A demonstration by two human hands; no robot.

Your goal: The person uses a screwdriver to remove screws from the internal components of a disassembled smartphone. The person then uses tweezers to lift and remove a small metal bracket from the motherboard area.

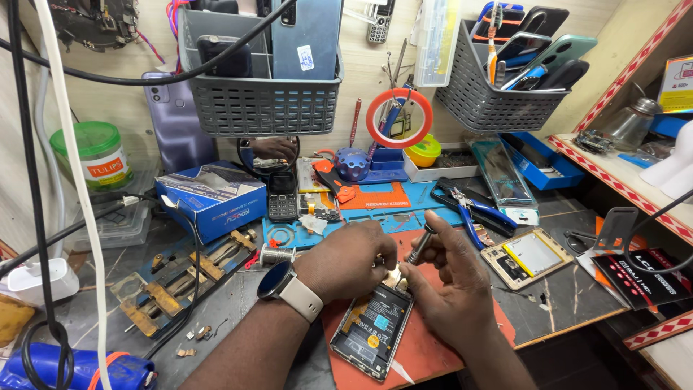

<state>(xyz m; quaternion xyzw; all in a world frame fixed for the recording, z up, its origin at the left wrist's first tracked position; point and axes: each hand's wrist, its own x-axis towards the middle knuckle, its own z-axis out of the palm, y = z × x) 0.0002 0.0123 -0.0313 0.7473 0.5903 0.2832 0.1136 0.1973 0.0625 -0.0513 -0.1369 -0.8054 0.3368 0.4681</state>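
Right hand (451,278) pinching a small screwdriver (420,247) between thumb and fingertips, tip angled down toward the top edge of an opened phone (372,328). Left hand (346,263), with a watch (278,282) on a pale strap at the wrist, curled closed with fingertips pressed onto the same top edge; cannot tell whether anything small sits pinched under them. Phone lying back-off at the centre of a red mat (426,347), dark battery facing up, lower end pointing to about 7 o'clock.

At 2 o'clock from the hands, just off the mat, a second opened phone (527,256) with a pale battery in a gold frame. At 1 o'clock, blue-handled pliers (473,209) on a blue mat (375,217). At 12 o'clock, an orange tool (336,189) and a round purple holder (352,163). At 11 o'clock, a small keypad phone (282,196), and beyond it a blue box (213,198). At 9 o'clock, a metal clamp jig (184,278) with brass-coloured bars on the grey worktop (556,296).

Higher up on the wall, at 11 o'clock, a grey basket (260,105) holding phones; at 1 o'clock, another grey basket (491,97) filled with phones and tools, with a red ring of tape (399,118) hanging between them. Far out at 10 o'clock, a green-lidded jar (94,155).
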